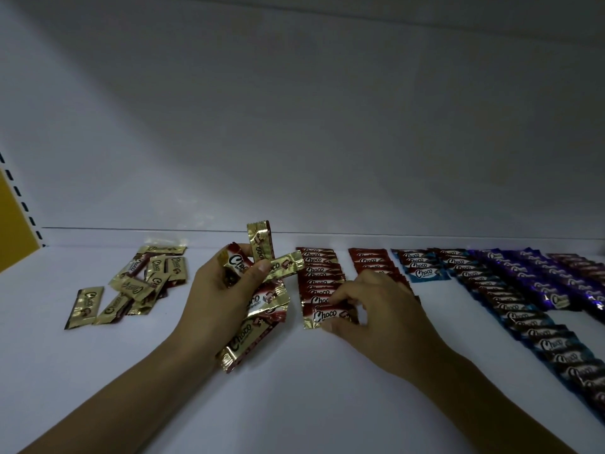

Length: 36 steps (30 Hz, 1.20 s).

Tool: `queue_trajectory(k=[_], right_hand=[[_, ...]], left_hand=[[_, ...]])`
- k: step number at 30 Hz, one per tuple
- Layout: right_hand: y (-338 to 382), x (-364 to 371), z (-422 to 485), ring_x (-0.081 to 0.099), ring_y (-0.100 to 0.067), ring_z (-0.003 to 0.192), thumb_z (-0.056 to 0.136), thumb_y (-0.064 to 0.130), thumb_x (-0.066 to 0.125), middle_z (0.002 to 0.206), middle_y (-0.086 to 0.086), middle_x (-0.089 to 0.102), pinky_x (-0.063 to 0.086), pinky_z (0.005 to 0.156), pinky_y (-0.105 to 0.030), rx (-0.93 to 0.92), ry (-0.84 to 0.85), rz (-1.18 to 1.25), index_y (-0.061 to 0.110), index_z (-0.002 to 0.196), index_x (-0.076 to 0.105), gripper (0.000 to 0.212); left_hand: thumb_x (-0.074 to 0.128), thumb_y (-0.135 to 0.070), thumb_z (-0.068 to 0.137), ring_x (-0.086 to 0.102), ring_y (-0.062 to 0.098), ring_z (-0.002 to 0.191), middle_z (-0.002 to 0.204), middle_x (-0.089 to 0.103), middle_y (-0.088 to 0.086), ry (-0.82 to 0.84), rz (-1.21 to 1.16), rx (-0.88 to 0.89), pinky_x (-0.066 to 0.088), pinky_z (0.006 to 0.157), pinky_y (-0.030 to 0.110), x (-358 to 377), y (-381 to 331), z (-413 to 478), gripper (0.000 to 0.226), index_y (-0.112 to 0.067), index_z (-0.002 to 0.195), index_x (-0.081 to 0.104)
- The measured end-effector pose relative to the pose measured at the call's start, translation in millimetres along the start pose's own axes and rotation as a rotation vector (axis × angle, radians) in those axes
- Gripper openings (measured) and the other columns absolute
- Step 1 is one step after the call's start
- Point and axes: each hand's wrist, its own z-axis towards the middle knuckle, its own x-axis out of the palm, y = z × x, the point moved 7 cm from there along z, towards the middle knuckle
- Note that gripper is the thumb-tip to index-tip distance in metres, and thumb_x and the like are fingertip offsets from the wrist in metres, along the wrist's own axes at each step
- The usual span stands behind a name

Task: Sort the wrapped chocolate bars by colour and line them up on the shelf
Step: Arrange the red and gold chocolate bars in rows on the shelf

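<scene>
My left hand [226, 290] grips a bunch of gold-and-red wrapped Choco bars [258, 309], fanned out above the white shelf [278, 388]. My right hand [376, 309] pinches a gold-ended bar [327, 317] lying at the near end of a red row [319, 273]. A second red row [370, 260] runs behind that hand, partly hidden. Further right lie a short light-blue group [422, 270], a long blue row [523, 319] and purple rows [550, 283]. A loose pile of gold bars [147, 280] sits at the left.
The white back wall [294, 142] rises behind the shelf. A yellow side panel [11, 224] and a slotted upright [23, 201] stand at the far left. One gold bar [85, 306] lies apart from the pile, nearer the front.
</scene>
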Motion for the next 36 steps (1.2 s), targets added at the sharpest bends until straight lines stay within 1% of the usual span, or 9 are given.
queue_trajectory(k=[6,11,16,20,24,28,31,34,36], right_hand=[[-1,-4,-2,0.052,-0.003,0.095,0.078,0.053,0.066,0.104,0.012,0.059,0.037,0.09,-0.022,-0.027,-0.05,-0.006,0.028,0.11,0.065,0.041],[11,-10,0,0.061,-0.005,0.069,0.08,0.031,0.071,0.073,0.005,0.065,0.049,0.061,-0.015,0.003,-0.061,0.57,0.028,0.089,0.068,0.01],[8,-12,1,0.06,0.0,0.059,0.082,0.008,0.069,0.063,0.008,0.066,0.046,0.055,-0.011,0.094,-0.016,0.861,0.018,0.074,0.067,0.013],[-3,-17,0,0.058,-0.003,0.049,0.085,0.009,0.065,0.061,0.0,0.068,0.042,0.046,-0.01,0.204,-0.029,0.983,0.005,0.081,0.065,0.005],[-2,-17,-1,0.057,-0.011,0.043,0.088,0.014,0.062,0.064,-0.006,0.07,0.042,0.045,-0.018,0.207,0.0,1.029,0.008,0.086,0.067,0.008],[-4,-20,-1,0.064,-0.016,0.05,0.087,0.018,0.06,0.077,-0.012,0.073,0.045,0.044,-0.018,0.224,-0.02,1.183,0.01,0.086,0.069,0.012],[-2,-19,0,0.069,-0.02,0.06,0.076,0.037,0.064,0.084,-0.013,0.074,0.052,0.05,-0.023,0.21,0.035,1.271,0.015,0.082,0.072,0.025],[-4,-19,0,0.07,-0.022,0.064,0.069,0.05,0.066,0.082,-0.014,0.073,0.055,0.052,-0.024,0.211,0.103,1.207,0.016,0.076,0.073,0.036],[-7,-20,-1,0.07,-0.016,0.063,0.072,0.039,0.072,0.077,-0.008,0.074,0.052,0.052,-0.018,0.174,0.156,1.053,0.016,0.072,0.071,0.023]], left_hand=[[0.061,-0.012,0.09,0.071,0.013,0.067,0.075,0.074,0.001,0.061,-0.019,-0.011,0.051,0.052,0.018,6,5,-4,0.007,-0.016,0.091,0.067],[0.065,-0.017,0.084,0.072,0.017,0.075,0.083,0.075,0.004,0.201,0.009,0.005,0.053,0.06,0.019,19,4,-9,0.01,-0.015,0.093,0.067],[0.063,-0.026,0.077,0.071,0.012,0.068,0.076,0.074,0.0,0.252,-0.047,0.016,0.051,0.055,0.016,29,1,-12,0.015,-0.015,0.087,0.067],[0.062,-0.028,0.079,0.072,0.016,0.073,0.083,0.075,0.005,0.247,-0.065,-0.05,0.052,0.057,0.018,25,6,-11,0.021,-0.014,0.093,0.068],[0.061,-0.026,0.081,0.072,0.016,0.07,0.081,0.075,0.004,0.218,-0.053,-0.101,0.052,0.055,0.019,21,11,-9,0.016,-0.016,0.091,0.069],[0.059,-0.018,0.09,0.073,0.018,0.071,0.082,0.075,0.005,0.166,-0.049,-0.126,0.053,0.053,0.02,15,12,-7,0.011,-0.015,0.091,0.07],[0.059,-0.018,0.091,0.073,0.018,0.07,0.08,0.075,0.005,0.134,-0.041,-0.148,0.053,0.051,0.021,12,10,-7,0.011,-0.014,0.091,0.07],[0.06,-0.017,0.091,0.072,0.018,0.063,0.076,0.074,0.006,0.099,-0.031,-0.157,0.051,0.048,0.02,9,9,-7,0.01,-0.013,0.091,0.069],[0.061,-0.018,0.09,0.072,0.019,0.062,0.076,0.074,0.007,0.086,-0.035,-0.166,0.051,0.048,0.021,7,9,-7,0.009,-0.013,0.092,0.068]])
